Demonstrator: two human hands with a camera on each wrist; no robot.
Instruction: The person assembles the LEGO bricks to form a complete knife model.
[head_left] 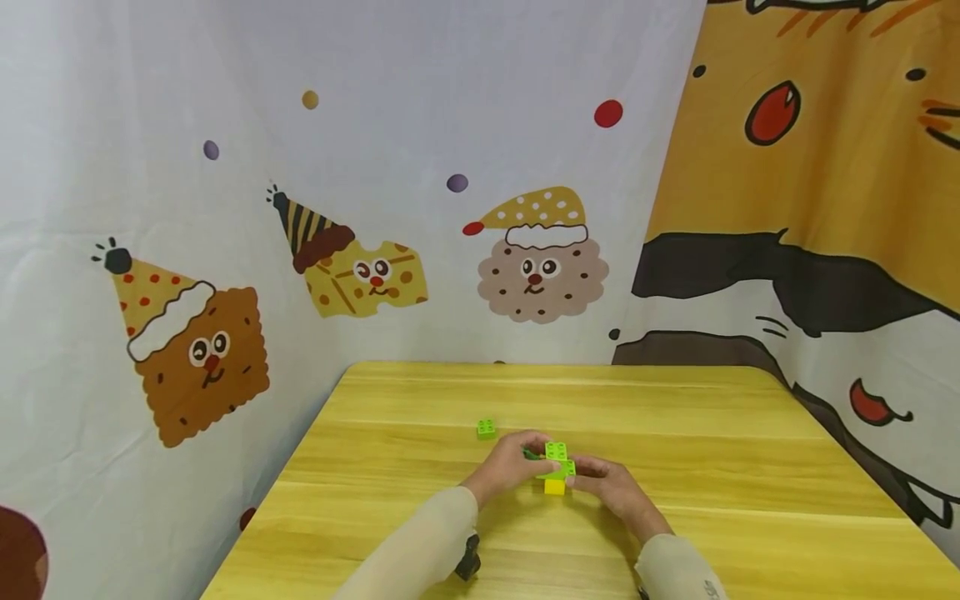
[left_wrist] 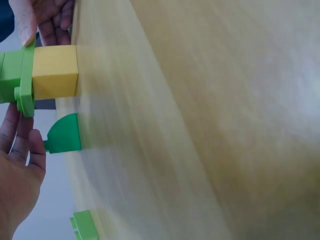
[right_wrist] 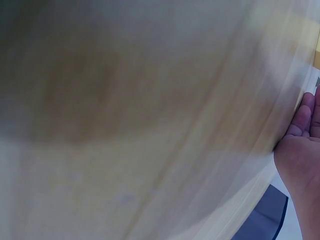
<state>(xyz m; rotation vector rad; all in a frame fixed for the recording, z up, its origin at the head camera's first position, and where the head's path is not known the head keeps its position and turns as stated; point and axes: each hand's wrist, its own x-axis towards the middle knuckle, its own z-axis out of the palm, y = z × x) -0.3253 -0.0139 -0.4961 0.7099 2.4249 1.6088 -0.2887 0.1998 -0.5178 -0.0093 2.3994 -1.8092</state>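
Hands (left_wrist: 17, 177) hold green bricks (left_wrist: 12, 75) atop a yellow brick (left_wrist: 56, 72); a curved brick (left_wrist: 66, 135) nearby.

Playroom-like corner, cartoon-printed cloth walls (head_left: 390, 150)

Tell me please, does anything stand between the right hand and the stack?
Nothing visible does: the right hand touches the stack with its thumb. The dark green block stands on the other side, near the left hand.
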